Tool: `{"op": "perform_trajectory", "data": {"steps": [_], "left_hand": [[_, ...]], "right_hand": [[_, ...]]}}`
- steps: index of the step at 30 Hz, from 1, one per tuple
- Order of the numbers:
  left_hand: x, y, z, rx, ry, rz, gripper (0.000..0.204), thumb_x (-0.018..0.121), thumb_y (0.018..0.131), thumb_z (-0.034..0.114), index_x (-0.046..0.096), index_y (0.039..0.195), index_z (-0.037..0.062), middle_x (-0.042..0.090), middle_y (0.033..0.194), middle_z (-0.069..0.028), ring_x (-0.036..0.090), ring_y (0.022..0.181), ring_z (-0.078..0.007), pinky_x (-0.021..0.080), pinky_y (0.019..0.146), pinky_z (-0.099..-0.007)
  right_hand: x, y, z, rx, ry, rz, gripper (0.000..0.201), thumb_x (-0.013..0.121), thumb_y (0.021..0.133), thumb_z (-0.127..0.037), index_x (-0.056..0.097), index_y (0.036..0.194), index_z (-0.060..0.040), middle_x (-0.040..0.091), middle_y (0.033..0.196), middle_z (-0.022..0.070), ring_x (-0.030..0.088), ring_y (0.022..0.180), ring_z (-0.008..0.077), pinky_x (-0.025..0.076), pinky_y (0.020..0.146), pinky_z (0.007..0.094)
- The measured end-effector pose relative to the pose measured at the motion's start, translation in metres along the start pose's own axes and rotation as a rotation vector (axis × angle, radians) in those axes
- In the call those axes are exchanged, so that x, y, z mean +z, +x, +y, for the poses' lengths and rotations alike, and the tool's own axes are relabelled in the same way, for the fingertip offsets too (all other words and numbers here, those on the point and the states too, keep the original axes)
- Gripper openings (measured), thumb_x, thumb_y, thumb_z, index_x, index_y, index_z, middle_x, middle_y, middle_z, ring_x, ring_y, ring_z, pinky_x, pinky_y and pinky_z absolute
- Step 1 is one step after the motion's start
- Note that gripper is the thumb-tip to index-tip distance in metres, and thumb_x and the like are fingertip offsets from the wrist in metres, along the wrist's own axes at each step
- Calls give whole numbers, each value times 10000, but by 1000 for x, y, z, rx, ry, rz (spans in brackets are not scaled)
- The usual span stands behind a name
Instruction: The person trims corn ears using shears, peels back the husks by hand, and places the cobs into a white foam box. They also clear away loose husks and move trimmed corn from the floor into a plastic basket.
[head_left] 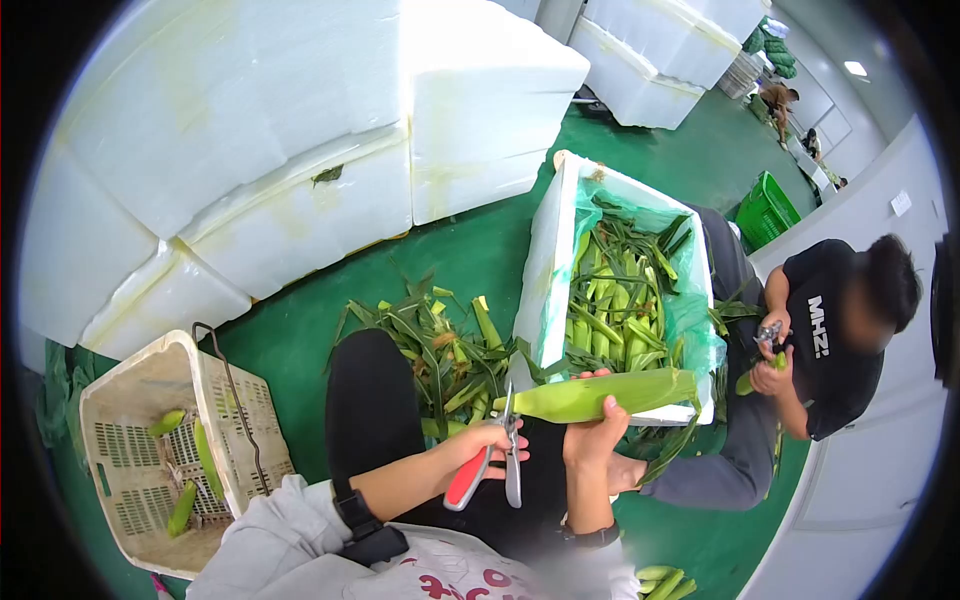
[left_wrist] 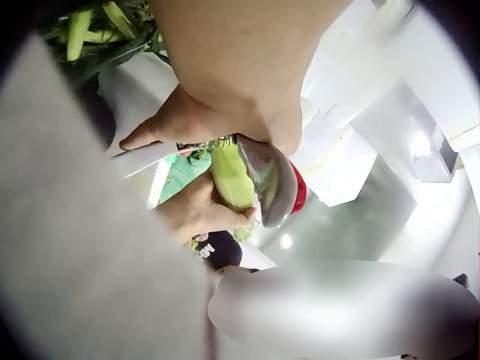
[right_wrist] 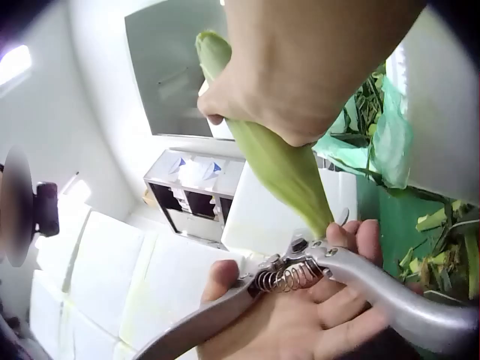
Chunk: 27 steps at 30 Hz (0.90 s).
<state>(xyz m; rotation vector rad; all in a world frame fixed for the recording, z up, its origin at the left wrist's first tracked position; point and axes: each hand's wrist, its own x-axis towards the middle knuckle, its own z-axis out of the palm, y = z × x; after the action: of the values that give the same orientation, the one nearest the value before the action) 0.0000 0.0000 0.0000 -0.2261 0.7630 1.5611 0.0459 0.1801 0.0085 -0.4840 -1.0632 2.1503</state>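
Note:
My left hand (head_left: pixel 474 445) holds pruning shears (head_left: pixel 466 482) with red-and-grey handles. The handles stand spread apart, a coiled spring (right_wrist: pixel 285 277) showing between them, and the blades are right at the narrow stalk end of a green ear of corn (head_left: pixel 640 392). My right hand (head_left: pixel 594 436) grips this ear round its middle, thumb on the near side. The ear is in its husk and lies nearly level above my lap. In the left wrist view the left hand's fingers are mostly hidden behind the wrist and the shears.
A white foam box (head_left: pixel 545 270) lined with green plastic holds husked corn and leaves. Leaf trimmings (head_left: pixel 440 350) lie on the green floor. At left stands a crate (head_left: pixel 235 425) with several ears. Another person (head_left: pixel 835 330) sits at right, with foam boxes (head_left: pixel 300 200) stacked behind.

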Motion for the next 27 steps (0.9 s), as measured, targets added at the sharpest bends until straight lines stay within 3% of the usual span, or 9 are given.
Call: {"op": "perform_trajectory", "data": {"steps": [2, 6, 9, 10, 13, 14, 17, 21, 27], "left_hand": [[14, 5, -2, 4, 16, 21, 535, 603, 765, 150, 409, 1256, 60, 573, 1006, -85, 614, 956, -208, 485, 778, -362], [-11, -14, -2, -36, -32, 3, 350, 632, 777, 160, 453, 1054, 43, 564, 780, -69, 605, 703, -154, 481, 577, -306], [7, -35, 4, 240, 753, 273, 436, 695, 768, 225, 437, 1060, 27, 565, 781, -101, 605, 688, -172, 486, 585, -336], [11, -38, 14, 550, 1137, 335, 536, 751, 735, 254, 412, 1077, 17, 578, 794, -120, 602, 653, -194, 480, 586, -343], [-3, -15, 28, 994, 1535, 310, 617, 769, 708, 243, 388, 1135, 15, 595, 809, -137, 615, 663, -234, 489, 623, -349], [-5, -15, 30, 771, 1470, 204, 628, 757, 704, 208, 385, 1176, 27, 590, 815, -124, 620, 684, -227, 488, 638, -345], [-10, -15, 33, 556, 1244, -1, 597, 722, 711, 172, 388, 1189, 40, 584, 817, -108, 618, 697, -184, 482, 636, -326], [-6, -14, 17, 466, 927, -10, 519, 670, 721, 103, 408, 1167, 57, 560, 847, -52, 576, 720, -122, 467, 645, -277], [-27, -7, 8, 489, 508, 81, 484, 609, 695, -50, 422, 1121, 85, 521, 933, -50, 563, 772, -141, 466, 702, -301]], "right_hand": [[1, -1, -9, -78, -111, -54, 581, 572, 834, -204, 325, 1340, -61, 503, 1157, 137, 515, 1068, 288, 413, 961, 435], [20, -12, -11, -36, -49, 61, 552, 547, 859, -169, 318, 1350, -63, 495, 1156, 127, 499, 1084, 266, 377, 992, 420], [14, -11, -11, 40, 16, 68, 542, 520, 892, -181, 300, 1375, -75, 471, 1201, 117, 471, 1123, 255, 355, 1011, 409], [16, -15, -11, 102, 25, 103, 594, 536, 896, -93, 237, 1409, -90, 436, 1263, 114, 442, 1165, 232, 339, 1023, 400], [36, -33, -1, 114, -151, 138, 590, 595, 882, -83, 267, 1372, -73, 439, 1245, 104, 441, 1152, 218, 352, 1002, 374], [29, -35, 7, 62, -223, 118, 574, 641, 861, -74, 299, 1322, -57, 445, 1219, 100, 456, 1120, 203, 376, 970, 351], [36, -34, -4, 20, -276, 99, 534, 657, 858, -108, 335, 1279, -48, 459, 1185, 99, 470, 1088, 201, 387, 952, 340], [35, -29, -10, 148, -133, 87, 481, 651, 863, -166, 389, 1248, -49, 530, 1053, 78, 548, 934, 195, 475, 831, 337], [13, -24, -5, 389, 381, 11, 659, 398, 902, -590, 441, 1287, -57, 514, 1264, 116, 539, 1110, 283, 450, 939, 437]]}}
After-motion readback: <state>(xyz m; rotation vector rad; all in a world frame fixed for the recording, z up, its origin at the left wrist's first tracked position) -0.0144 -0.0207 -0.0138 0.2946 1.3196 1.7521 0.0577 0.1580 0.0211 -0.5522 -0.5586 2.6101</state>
